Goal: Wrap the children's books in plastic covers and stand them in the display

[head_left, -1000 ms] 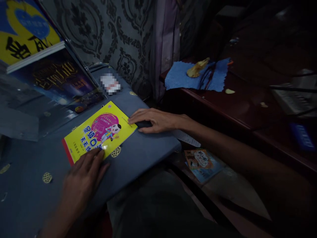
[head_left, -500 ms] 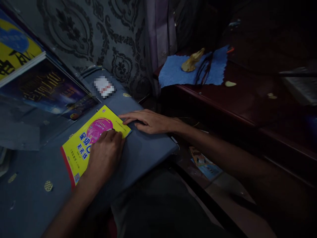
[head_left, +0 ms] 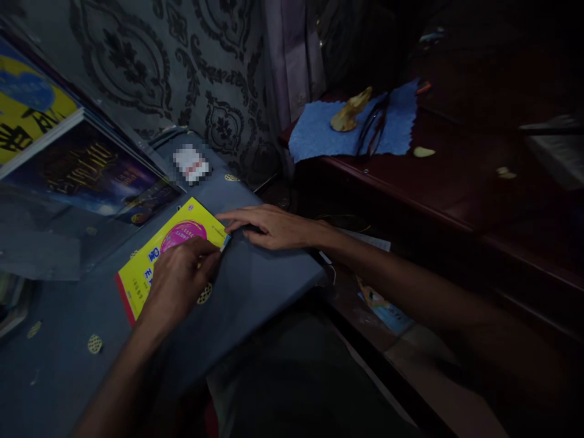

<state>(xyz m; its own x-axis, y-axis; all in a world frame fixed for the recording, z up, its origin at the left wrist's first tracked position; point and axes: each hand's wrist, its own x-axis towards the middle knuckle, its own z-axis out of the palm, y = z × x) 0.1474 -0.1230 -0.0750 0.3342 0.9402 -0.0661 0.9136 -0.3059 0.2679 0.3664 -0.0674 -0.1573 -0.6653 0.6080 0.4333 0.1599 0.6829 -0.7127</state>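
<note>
While the right hand (head_left: pixel 274 227), unclenched, touches the book (head_left: pixel 182 232), the left hand (head_left: pixel 177 271) curls over it; grip cannot be determined.

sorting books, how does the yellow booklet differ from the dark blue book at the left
The yellow booklet has a bright cover with a pink circle; the dark blue book a dim one. The booklet lies on the tabletop; the book stands up. The left hand and right hand are at the booklet, neither at the book. Both covers carry printed characters.
</note>
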